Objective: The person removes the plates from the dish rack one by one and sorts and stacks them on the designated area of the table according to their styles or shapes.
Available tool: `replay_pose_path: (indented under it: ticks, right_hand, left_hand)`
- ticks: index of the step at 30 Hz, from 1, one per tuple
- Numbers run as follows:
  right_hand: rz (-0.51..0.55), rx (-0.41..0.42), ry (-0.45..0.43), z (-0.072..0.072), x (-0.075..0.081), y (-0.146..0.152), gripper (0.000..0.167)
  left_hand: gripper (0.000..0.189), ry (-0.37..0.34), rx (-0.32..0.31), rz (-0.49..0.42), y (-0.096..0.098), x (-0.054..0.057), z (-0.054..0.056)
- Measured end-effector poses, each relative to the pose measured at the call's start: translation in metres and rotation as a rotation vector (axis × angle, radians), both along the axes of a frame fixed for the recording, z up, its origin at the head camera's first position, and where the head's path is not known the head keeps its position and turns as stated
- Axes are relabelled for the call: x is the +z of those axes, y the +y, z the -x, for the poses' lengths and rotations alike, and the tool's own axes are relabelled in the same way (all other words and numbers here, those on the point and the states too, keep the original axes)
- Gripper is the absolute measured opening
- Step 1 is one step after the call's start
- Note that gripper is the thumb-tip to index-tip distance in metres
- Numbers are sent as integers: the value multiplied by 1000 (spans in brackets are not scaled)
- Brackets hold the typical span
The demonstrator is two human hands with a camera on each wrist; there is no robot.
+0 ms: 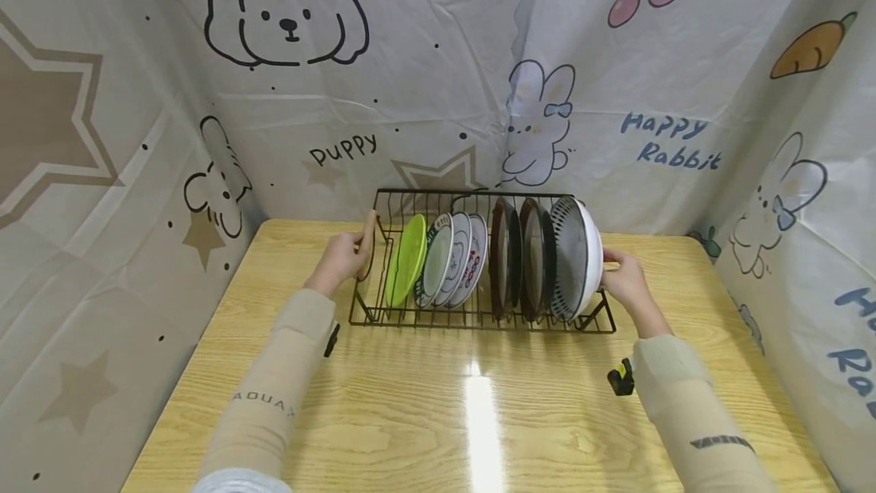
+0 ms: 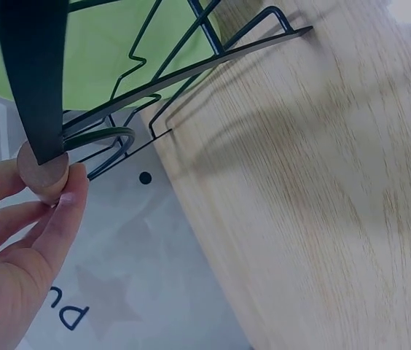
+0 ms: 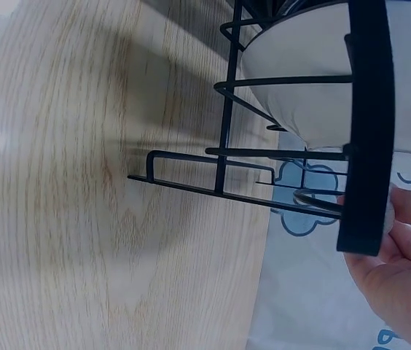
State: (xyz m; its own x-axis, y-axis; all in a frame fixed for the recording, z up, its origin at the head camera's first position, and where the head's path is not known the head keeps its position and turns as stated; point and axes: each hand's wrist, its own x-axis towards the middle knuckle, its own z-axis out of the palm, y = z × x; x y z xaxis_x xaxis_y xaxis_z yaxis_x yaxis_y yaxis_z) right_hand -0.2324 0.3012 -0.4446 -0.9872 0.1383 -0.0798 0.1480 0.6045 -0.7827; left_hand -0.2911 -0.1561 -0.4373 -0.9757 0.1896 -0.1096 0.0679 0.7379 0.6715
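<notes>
A black wire dish rack [image 1: 411,326] stands across the table's far side, my hands at its two ends. My left hand [image 1: 338,261] grips the wooden handle [image 1: 367,246] at the left end; in the left wrist view its fingers pinch the rounded wood. At the other end my right hand [image 1: 628,284] holds the right handle, mostly hidden behind a large white bowl [image 1: 591,261]. In the rack, upright from left to right, are a green plate [image 1: 406,261], several patterned plates [image 1: 472,268], two dark brown dishes [image 1: 537,257] and the bowl.
The wood-grain table [image 1: 411,417] extends in front of the rack. A printed cloth [image 1: 438,82] hangs close behind it and along both sides. Small black devices [image 1: 621,377] sit at the wrists.
</notes>
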Motion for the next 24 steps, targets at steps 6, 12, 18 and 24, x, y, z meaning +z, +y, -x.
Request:
replay_pose_path:
  ticks: [6, 12, 18, 24]
  right_hand:
    - [-19, 6, 10, 4, 0, -3, 51]
    - [-34, 13, 27, 7, -1, -6, 50]
    - [-10, 6, 8, 8, -2, -8, 51]
    - [21, 15, -25, 8, 0, -11, 53]
  left_hand:
    - [49, -54, 17, -49, -3, 0, 2]
    - [49, -38, 25, -41, -6, 0, 4]
    - [49, -52, 33, -55, -8, 0, 5]
    - [46, -34, 51, -34, -7, 0, 8]
